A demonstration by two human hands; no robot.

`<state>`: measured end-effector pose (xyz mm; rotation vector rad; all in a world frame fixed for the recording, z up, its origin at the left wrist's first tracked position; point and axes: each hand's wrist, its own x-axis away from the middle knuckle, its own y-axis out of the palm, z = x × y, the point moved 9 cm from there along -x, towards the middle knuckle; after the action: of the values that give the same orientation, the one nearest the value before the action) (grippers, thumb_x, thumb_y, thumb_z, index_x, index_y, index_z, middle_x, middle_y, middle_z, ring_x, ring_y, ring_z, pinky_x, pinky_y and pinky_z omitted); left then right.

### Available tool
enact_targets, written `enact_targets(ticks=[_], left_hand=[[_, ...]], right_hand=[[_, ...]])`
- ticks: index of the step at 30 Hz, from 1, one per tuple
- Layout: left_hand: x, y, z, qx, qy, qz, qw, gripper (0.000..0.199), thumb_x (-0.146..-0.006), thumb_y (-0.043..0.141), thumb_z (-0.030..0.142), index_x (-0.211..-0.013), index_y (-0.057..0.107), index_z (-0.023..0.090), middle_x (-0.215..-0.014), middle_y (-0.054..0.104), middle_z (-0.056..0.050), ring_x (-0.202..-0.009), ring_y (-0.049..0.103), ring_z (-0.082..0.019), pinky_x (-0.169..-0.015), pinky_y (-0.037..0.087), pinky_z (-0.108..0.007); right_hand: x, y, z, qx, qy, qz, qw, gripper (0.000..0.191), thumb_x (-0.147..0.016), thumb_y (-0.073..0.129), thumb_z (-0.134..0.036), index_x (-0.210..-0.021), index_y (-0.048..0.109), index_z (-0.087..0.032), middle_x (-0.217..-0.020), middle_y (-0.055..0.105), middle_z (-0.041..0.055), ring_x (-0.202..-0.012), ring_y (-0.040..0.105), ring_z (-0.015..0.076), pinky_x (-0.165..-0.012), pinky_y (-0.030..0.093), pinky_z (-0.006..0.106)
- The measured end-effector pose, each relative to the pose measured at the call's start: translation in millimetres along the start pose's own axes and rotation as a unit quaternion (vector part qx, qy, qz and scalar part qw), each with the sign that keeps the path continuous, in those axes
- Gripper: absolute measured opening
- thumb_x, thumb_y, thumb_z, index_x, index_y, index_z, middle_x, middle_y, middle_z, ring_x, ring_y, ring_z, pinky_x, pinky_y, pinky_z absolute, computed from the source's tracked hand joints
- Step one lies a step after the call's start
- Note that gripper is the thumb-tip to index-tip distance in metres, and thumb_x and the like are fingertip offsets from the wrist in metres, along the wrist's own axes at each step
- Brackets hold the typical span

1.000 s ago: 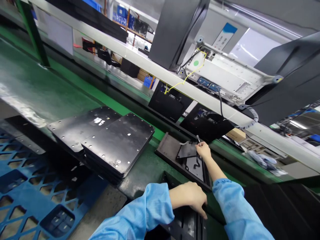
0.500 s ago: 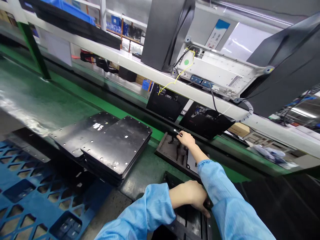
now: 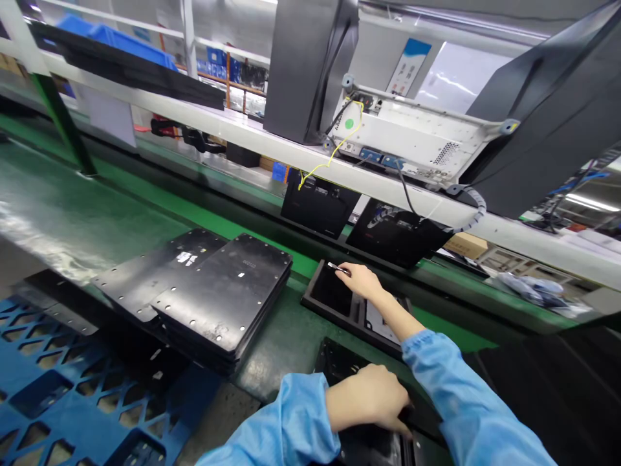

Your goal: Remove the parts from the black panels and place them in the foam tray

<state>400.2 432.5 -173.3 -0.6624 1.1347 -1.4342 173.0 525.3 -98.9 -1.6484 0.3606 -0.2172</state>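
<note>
My right hand (image 3: 360, 281) is closed, pinching a slim dark piece with a silver tip (image 3: 334, 266) whose kind I cannot tell. It hovers over the left compartment of a shallow black tray (image 3: 334, 315). A flat grey piece (image 3: 381, 320) lies in the tray's right compartment, partly behind my right forearm. Nearer to me, my left hand (image 3: 371, 398) rests over a glossy black part (image 3: 334, 356). Its fingers curl down near the right side of that part, and their tips are hidden, so their exact hold does not show.
Stacked black plates (image 3: 228, 291) with edge holes lie left on the green bench (image 3: 272, 353). A blue plastic pallet (image 3: 48, 388) stands lower left. Behind the tray are two black panels (image 3: 317, 207) beneath a white rail (image 3: 233, 126), which carries large monitors (image 3: 308, 71) and cables.
My right hand has shifted slightly left and lower, turning the silver tip leftward. The tray's left compartment, earlier showing dark curved shapes, now looks evenly black. My left hand has stayed nearly in place.
</note>
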Motion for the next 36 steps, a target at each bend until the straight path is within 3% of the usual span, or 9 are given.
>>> enact_targets(ticks=[6, 9, 14, 17, 21, 25, 30, 33, 36], left_hand=[[29, 45.2, 25, -0.103, -0.024, 0.078, 0.991, 0.055, -0.096, 0.079, 0.060, -0.126, 0.077, 0.014, -0.107, 0.081, -0.015, -0.101, 0.079, -0.037, -0.084, 0.063, -0.049], [46, 64.7, 30, -0.144, -0.050, 0.101, 0.983, 0.062, -0.096, 0.080, 0.059, -0.139, 0.071, 0.014, -0.132, 0.077, -0.017, -0.124, 0.073, -0.043, -0.100, 0.060, -0.058], [69, 90.1, 37, -0.187, -0.044, 0.095, 0.977, 0.059, -0.110, 0.061, 0.053, -0.157, 0.062, 0.019, -0.162, 0.063, -0.013, -0.144, 0.063, -0.042, -0.116, 0.053, -0.060], [80, 100.7, 39, -0.200, -0.032, 0.066, 0.977, 0.060, -0.111, 0.055, 0.057, -0.161, 0.059, 0.023, -0.167, 0.059, -0.012, -0.147, 0.062, -0.042, -0.117, 0.052, -0.061], [93, 108.8, 39, -0.206, -0.018, 0.038, 0.978, 0.066, -0.107, 0.063, 0.060, -0.163, 0.057, 0.025, -0.169, 0.057, -0.008, -0.149, 0.060, -0.041, -0.119, 0.054, -0.058], [99, 110.4, 38, -0.199, -0.015, 0.022, 0.980, 0.070, -0.102, 0.069, 0.063, -0.161, 0.060, 0.026, -0.168, 0.058, -0.007, -0.152, 0.058, -0.040, -0.119, 0.056, -0.056], [112, 84.0, 36, -0.132, -0.035, 0.073, 0.988, 0.076, -0.100, 0.063, 0.078, -0.155, 0.065, 0.025, -0.161, 0.066, -0.009, -0.148, 0.062, -0.034, -0.118, 0.057, -0.051], [143, 66.7, 21, -0.131, -0.085, 0.128, 0.979, 0.051, -0.111, 0.060, 0.051, -0.155, 0.065, 0.026, -0.160, 0.066, -0.009, -0.146, 0.064, -0.029, -0.124, 0.053, -0.050], [184, 65.1, -1, -0.147, -0.114, 0.180, 0.966, 0.057, -0.110, 0.060, 0.038, -0.166, 0.053, 0.032, -0.165, 0.062, -0.009, -0.148, 0.062, -0.034, -0.130, 0.044, -0.064]], right_hand=[[132, -27, 79, -0.093, 0.049, 0.067, 0.992, 0.050, -0.103, 0.055, -0.059, -0.129, 0.079, -0.023, -0.113, 0.084, 0.0076, -0.100, 0.077, 0.0273, -0.091, 0.055, 0.037], [225, -19, 130, -0.232, 0.135, 0.152, 0.951, 0.058, -0.097, 0.062, -0.069, -0.123, 0.081, -0.021, -0.111, 0.084, 0.0093, -0.101, 0.078, 0.0297, -0.091, 0.058, 0.037], [384, 34, 184, -0.292, 0.329, 0.244, 0.864, 0.063, -0.088, 0.068, -0.075, -0.117, 0.083, -0.021, -0.094, 0.084, 0.0091, -0.100, 0.080, 0.0330, -0.085, 0.059, 0.036], [446, 83, 194, -0.317, 0.401, 0.244, 0.824, 0.064, -0.085, 0.069, -0.076, -0.115, 0.083, -0.022, -0.096, 0.084, 0.0095, -0.097, 0.080, 0.0328, -0.080, 0.059, 0.035], [468, 138, 185, -0.361, 0.402, 0.217, 0.813, 0.066, -0.088, 0.066, -0.077, -0.118, 0.081, -0.021, -0.109, 0.085, 0.0112, -0.093, 0.079, 0.0301, -0.083, 0.060, 0.036], [461, 161, 165, -0.350, 0.400, 0.182, 0.827, 0.070, -0.089, 0.061, -0.079, -0.122, 0.079, -0.020, -0.105, 0.084, 0.0108, -0.091, 0.079, 0.0304, -0.080, 0.060, 0.037], [456, 138, 131, -0.224, 0.388, 0.145, 0.882, 0.063, -0.102, 0.047, -0.069, -0.138, 0.077, -0.027, -0.109, 0.083, 0.0095, -0.088, 0.078, 0.0296, -0.073, 0.058, 0.037], [465, 115, 117, -0.144, 0.390, 0.127, 0.900, 0.050, -0.109, 0.045, -0.059, -0.132, 0.080, -0.033, -0.116, 0.081, 0.0083, -0.089, 0.078, 0.0287, -0.070, 0.055, 0.035], [482, 101, 118, -0.174, 0.415, 0.171, 0.876, 0.043, -0.110, 0.049, -0.053, -0.131, 0.079, -0.031, -0.118, 0.081, 0.0090, -0.094, 0.078, 0.0272, -0.082, 0.057, 0.035]])
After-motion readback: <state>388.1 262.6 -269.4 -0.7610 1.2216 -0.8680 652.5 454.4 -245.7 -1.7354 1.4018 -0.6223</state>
